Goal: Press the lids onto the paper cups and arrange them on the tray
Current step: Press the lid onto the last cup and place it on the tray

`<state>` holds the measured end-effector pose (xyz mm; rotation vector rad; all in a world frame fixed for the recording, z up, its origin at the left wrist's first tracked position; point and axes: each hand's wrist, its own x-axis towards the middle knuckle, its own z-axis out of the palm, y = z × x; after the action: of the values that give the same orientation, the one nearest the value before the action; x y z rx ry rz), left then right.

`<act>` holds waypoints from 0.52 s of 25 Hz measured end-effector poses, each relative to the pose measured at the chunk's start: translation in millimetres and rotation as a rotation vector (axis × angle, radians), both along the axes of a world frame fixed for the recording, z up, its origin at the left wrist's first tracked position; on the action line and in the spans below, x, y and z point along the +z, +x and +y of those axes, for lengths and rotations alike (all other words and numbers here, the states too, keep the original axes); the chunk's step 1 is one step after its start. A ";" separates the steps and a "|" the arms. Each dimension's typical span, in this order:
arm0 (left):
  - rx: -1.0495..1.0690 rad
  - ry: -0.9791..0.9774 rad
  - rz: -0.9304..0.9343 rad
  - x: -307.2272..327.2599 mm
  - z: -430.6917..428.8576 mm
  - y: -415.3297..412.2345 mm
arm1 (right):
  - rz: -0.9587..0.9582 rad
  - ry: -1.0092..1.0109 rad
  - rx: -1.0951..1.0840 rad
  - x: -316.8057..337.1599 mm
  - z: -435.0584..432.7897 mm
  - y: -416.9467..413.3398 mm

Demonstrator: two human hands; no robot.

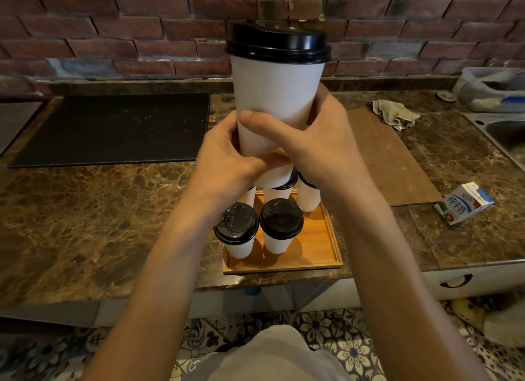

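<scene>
Lifted clear of the marble counter [85,210] and held upright above the wooden tray [321,238]: a plain white paper cup [277,96], black lid [278,44] apparently seated all round the rim. Gripped low on the wall by both hands, left hand [227,153] curled round the base from one side, right hand [318,136] wrapped round from the other with the thumb laid across the front. Likely held that low to keep pressure off the lid and the cup level on its way down. Set at the counter's near edge, the tray, carrying two lidded cups [237,227] side by side along its near edge from the near-left corner. More lidded cups along its far edge, half hidden behind the wrists, count unclear. Left bare, the tray's near-right corner, by the look of it the slot meant for the cup in hand. Lying on its side toward the counter's right end, just beside the near corner of a wooden board [389,159]: a white-and-blue milk carton [463,203] lettered 纯牛奶. Smaller print on the carton too fine to read. Embossed marks on the near-left lid likewise illegible. No print visible on any cup. Crumpled at the board's far corner, a cloth [395,113].
</scene>
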<state>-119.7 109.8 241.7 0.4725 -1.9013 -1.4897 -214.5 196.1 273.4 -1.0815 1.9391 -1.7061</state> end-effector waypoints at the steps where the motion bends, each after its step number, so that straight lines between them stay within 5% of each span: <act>1: 0.013 0.004 0.004 -0.3 1.4 -0.7 | -0.003 -0.010 -0.021 -2.6 -0.8 2.5; 13: -0.061 -0.060 -0.054 4.1 -6.8 5.5 | -0.036 -0.083 0.082 1.3 4.5 -11.2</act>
<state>-114.2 102.9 245.8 0.4357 -2.0127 -1.4676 -225.7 200.6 274.7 -1.1351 1.7913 -1.7624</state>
